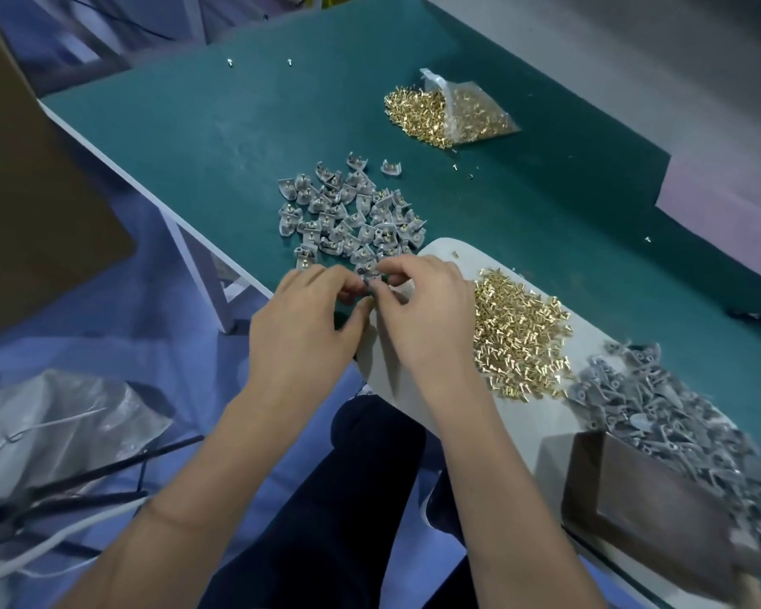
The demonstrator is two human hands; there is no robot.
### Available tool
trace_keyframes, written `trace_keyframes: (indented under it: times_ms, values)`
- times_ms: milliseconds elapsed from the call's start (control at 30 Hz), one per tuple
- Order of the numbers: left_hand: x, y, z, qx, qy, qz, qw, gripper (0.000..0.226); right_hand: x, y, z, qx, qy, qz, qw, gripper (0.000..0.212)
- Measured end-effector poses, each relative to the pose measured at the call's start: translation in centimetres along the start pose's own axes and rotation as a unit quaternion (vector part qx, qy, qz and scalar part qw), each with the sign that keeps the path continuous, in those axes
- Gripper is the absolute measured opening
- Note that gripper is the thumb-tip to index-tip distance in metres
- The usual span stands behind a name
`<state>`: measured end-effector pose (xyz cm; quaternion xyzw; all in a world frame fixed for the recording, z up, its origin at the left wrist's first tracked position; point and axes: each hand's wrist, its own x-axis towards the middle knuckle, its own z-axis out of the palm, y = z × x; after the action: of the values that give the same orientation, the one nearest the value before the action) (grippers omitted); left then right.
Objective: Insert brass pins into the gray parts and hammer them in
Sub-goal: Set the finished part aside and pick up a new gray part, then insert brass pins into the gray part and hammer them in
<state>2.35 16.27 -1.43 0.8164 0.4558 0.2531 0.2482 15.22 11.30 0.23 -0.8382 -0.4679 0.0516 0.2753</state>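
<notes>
Both hands meet at the near edge of the green-topped table (247,138). The left hand (302,320) and the right hand (422,309) have their fingers curled in toward each other, pinching one small gray plastic part (367,276) between the fingertips; whether a pin is in it is too small to tell. Just beyond the fingers lies a spread of gray parts with brass pins already set in them (352,213). Right of the right hand, a heap of loose brass pins (519,336) sits on a pale white sheet (449,257), and beside it a pile of bare gray parts (660,415). Farther back, a clear plastic bag spilling brass pins (453,114) lies on the table.
</notes>
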Motion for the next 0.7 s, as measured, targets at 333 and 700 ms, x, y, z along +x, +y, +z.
trace_keyframes:
  times_ms: [333,700]
  values:
    - [-2.2,5.4,2.7,-0.033,-0.110,0.102,0.988,0.004,-7.0,6.8,-8.0,0.062,0.141,0.065,0.986,0.013]
    - [-5.1,11.3,7.1,0.019,-0.177,0.223,0.958,0.018,-15.7,13.5,-13.0,0.028,0.225,0.153,0.962,0.010]
